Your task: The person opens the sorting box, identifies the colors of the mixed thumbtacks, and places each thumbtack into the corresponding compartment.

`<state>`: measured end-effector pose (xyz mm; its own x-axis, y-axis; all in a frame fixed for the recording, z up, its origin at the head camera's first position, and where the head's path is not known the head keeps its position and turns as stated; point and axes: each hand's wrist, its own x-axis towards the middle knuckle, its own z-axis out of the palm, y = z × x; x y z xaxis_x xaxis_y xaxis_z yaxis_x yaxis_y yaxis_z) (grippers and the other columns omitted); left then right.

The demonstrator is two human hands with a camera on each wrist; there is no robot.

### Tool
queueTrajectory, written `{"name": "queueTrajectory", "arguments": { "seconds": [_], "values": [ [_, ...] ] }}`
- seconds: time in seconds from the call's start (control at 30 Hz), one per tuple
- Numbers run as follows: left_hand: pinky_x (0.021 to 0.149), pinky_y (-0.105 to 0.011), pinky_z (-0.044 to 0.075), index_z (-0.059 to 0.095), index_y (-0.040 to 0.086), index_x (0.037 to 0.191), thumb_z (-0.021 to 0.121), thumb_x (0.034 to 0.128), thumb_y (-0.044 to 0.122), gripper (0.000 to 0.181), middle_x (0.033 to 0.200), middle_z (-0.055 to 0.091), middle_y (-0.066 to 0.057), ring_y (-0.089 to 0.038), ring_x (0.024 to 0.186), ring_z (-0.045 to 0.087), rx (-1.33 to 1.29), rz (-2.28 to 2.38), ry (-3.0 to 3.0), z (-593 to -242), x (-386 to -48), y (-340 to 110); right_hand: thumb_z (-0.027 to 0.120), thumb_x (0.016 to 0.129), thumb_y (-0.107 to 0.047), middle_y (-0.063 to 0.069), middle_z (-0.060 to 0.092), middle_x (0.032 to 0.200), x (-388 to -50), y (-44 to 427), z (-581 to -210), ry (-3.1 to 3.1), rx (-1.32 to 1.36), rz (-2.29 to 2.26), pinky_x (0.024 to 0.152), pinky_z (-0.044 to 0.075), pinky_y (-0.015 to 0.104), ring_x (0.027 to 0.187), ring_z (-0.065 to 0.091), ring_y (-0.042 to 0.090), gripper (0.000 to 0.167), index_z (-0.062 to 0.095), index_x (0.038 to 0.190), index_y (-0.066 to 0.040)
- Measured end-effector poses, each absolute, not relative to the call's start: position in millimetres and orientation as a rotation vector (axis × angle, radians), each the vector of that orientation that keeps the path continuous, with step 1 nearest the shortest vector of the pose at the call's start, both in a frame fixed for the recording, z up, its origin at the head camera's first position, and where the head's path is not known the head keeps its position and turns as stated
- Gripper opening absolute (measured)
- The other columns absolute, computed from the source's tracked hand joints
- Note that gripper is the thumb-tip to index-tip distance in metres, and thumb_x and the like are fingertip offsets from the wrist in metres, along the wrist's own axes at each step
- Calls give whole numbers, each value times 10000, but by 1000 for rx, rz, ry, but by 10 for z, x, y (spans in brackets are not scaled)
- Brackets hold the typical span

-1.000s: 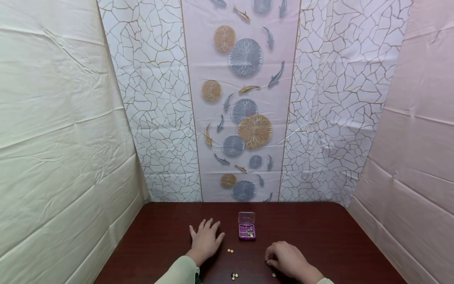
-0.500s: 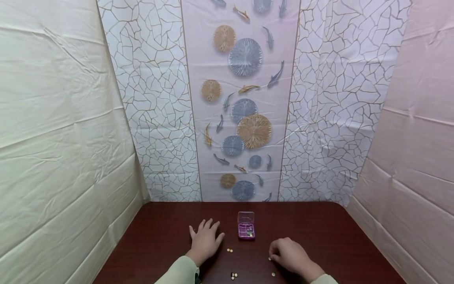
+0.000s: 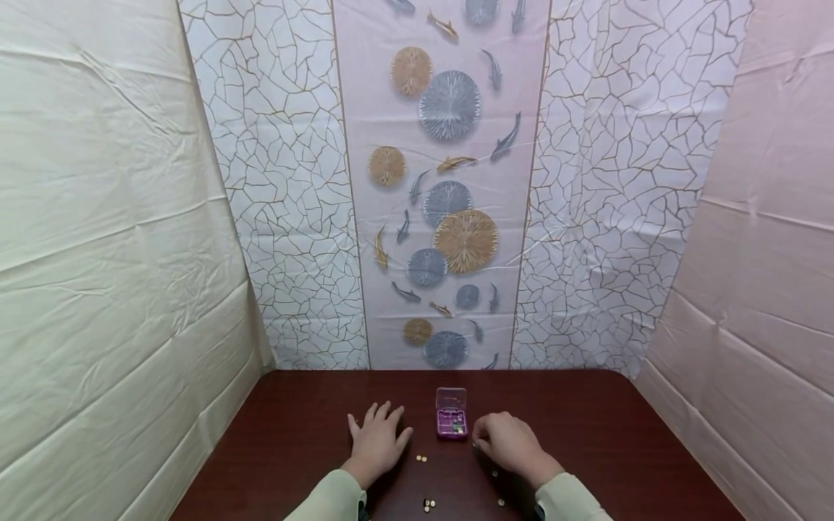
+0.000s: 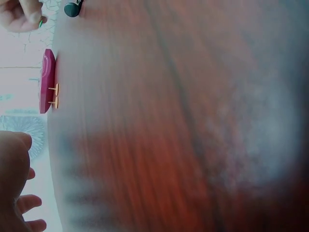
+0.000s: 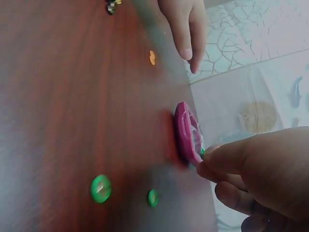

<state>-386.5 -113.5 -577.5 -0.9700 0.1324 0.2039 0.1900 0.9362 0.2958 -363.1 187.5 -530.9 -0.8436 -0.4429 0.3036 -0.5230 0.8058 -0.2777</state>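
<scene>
The right hand [image 3: 511,443] pinches a green tack [image 4: 41,22] at four o'clock from the purple case [image 3: 452,436]; it should be light, stiff and slick, best gripped by the rim. The left hand [image 3: 379,443] lies spread.

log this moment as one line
right hand: pinches green tack near open purple case; left hand: fingers spread, left of case; table: two more green tacks

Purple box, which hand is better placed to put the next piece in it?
Likely the right hand: it pinches a green piece close beside the box; the left hand lies farther off, fingers spread.
</scene>
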Motion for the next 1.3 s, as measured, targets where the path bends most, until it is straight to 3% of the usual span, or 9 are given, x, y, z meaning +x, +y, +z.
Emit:
{"name": "queueTrajectory", "arguments": {
  "seconds": [0.63, 1.3],
  "values": [
    [1171, -888, 107, 632, 201, 1565, 651, 1096, 502, 557, 1650, 519, -143, -462, 1563, 392, -227, -496, -2929, -5692, -3814, -1185, 833, 935, -91, -143, 634, 738, -4022, 1495, -5280, -2806, 716, 402, 549, 460, 349, 607, 511, 78, 223, 746, 781, -227],
    [1163, -893, 118, 647, 204, 1548, 658, 1091, 504, 547, 1636, 534, -145, -465, 1552, 406, -217, -484, -2920, -5738, -3846, -1192, 873, 922, -149, -101, 707, 796, -4188, 1419, -5434, -2840, 662, 356, 565, 562, 404, 648, 630, 118, 137, 806, 838, -233]
  ]
}}
